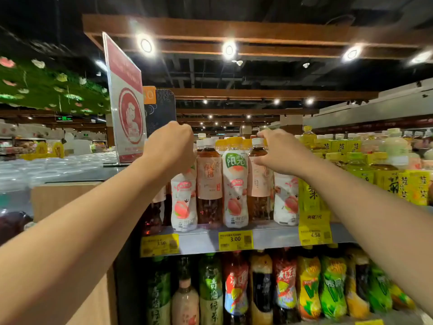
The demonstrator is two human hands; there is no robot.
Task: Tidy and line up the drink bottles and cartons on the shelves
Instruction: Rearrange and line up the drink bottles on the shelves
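Note:
Peach-drink bottles in white wrappers and brown tea bottles with pink labels stand mixed along the top shelf (276,233). My left hand (172,143) is closed over the top of a white peach bottle (184,202) at the row's left end. My right hand (278,151) grips the neck of a brown tea bottle (259,184) just under its white cap. Between them stand another tea bottle (209,181) and a peach bottle (235,188). A further peach bottle (285,200) sits right of my right hand.
Yellow tea cartons (412,186) and yellow-green bottles fill the shelf to the right. A red-and-white acrylic sign (126,109) stands at the shelf's left end. Green, red and yellow bottles (283,285) crowd the shelf below. Yellow price tags (235,240) hang on the rail.

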